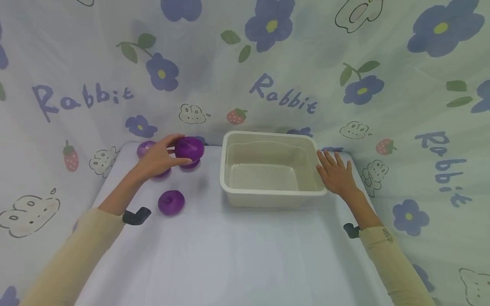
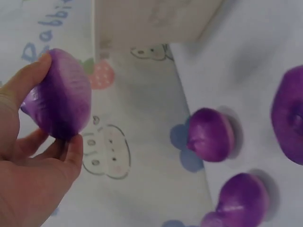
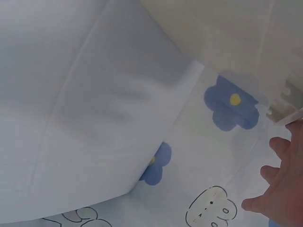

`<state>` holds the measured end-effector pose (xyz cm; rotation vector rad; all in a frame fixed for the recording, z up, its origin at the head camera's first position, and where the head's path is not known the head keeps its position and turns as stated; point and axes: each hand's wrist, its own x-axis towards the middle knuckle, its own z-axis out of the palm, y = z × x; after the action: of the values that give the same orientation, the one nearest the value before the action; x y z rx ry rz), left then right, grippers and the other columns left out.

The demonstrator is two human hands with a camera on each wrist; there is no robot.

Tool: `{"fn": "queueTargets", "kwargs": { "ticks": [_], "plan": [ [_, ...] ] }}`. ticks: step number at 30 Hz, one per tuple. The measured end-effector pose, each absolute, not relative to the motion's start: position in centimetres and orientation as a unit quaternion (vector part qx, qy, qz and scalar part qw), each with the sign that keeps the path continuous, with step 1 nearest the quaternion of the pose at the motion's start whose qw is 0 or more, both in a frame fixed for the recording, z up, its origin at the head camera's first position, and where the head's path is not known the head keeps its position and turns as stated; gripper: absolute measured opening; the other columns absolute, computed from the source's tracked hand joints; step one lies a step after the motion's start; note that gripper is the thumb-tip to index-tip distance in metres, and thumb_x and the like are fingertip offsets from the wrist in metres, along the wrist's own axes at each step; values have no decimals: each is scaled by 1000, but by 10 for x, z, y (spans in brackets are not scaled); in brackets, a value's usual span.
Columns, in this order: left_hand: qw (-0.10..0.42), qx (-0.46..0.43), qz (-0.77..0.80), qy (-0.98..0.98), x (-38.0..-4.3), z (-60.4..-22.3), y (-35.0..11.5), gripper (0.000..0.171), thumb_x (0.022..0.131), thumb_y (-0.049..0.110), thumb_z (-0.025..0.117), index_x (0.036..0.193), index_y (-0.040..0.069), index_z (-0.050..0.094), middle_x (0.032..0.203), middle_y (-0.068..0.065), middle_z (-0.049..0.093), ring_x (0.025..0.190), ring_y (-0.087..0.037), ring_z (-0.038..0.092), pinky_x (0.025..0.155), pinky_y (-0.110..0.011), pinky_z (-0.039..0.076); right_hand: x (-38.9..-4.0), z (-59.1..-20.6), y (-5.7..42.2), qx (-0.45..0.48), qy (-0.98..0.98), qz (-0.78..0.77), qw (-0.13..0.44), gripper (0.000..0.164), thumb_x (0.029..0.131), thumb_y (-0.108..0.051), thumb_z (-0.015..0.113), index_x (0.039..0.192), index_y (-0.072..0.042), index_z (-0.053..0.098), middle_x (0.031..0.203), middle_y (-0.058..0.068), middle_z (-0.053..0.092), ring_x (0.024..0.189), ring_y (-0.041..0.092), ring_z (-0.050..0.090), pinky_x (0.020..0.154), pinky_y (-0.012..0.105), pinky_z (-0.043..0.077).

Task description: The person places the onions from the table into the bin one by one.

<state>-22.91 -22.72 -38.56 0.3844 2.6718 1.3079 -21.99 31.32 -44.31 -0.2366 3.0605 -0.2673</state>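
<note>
Left hand is gripping a purple onion | right hand, fingers spread, is touching the cream tub

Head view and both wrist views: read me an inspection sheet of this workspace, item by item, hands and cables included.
Surface: white tabletop.
Job's things: one purple onion in hand; four more onions at the tabletop's left; upright, open-topped cream tub to their right.
Clutter: nothing seen.
Left hand: holds the purple onion between thumb and fingers, off the tabletop.
Right hand: fingers spread, at the tub's right rim.
Cables: nothing seen.
Surroundings: backdrop printed with flowers, rabbits, strawberries and lettering.
</note>
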Motion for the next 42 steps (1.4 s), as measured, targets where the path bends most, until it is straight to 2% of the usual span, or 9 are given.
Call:
{"fn": "queueTargets", "kwargs": {
  "ticks": [8, 19, 30, 36, 42],
  "plan": [
    [78, 154, 434, 884, -249, -366, -185, 91, 80, 26, 86, 153, 6, 36, 155, -19, 35, 133, -44, 44, 105, -54, 42, -219, -443, 315, -80, 992, -88, 29, 62, 108, -44, 25, 161, -13, 14, 164, 18, 11, 148, 46, -1, 108, 75, -4],
    [82, 225, 421, 875, -276, -347, -132, 89, 78, 23, 87, 151, 6, 40, 148, -16, 46, 131, -36, 48, 103, -48, 46, -220, -441, 315, -87, 992, -85, 33, 62, 108, -44, 23, 161, -13, 12, 164, 17, 10, 148, 46, -2, 109, 73, -6],
    [95, 277, 431, 853, -299, -339, -75, 83, 76, 15, 87, 145, 0, 45, 138, -17, 48, 129, -32, 50, 105, -40, 45, -221, -440, 314, -84, 992, -92, 29, 63, 108, -44, 23, 161, -13, 12, 164, 17, 9, 148, 45, -3, 109, 73, -7],
    [110, 290, 425, 851, -311, -343, -49, 80, 78, 16, 86, 146, 3, 46, 141, -15, 53, 130, -27, 49, 106, -37, 43, -220, -441, 314, -83, 992, -96, 27, 62, 108, -44, 24, 161, -13, 12, 164, 17, 9, 148, 45, -4, 108, 73, -8],
    [134, 298, 415, 849, -320, -353, -25, 81, 78, 18, 86, 147, 6, 46, 144, -13, 51, 132, -27, 48, 107, -35, 42, -220, -443, 314, -80, 992, -92, 31, 63, 108, -45, 22, 161, -13, 11, 164, 16, 8, 148, 44, -5, 109, 72, -9]
  ]
}}
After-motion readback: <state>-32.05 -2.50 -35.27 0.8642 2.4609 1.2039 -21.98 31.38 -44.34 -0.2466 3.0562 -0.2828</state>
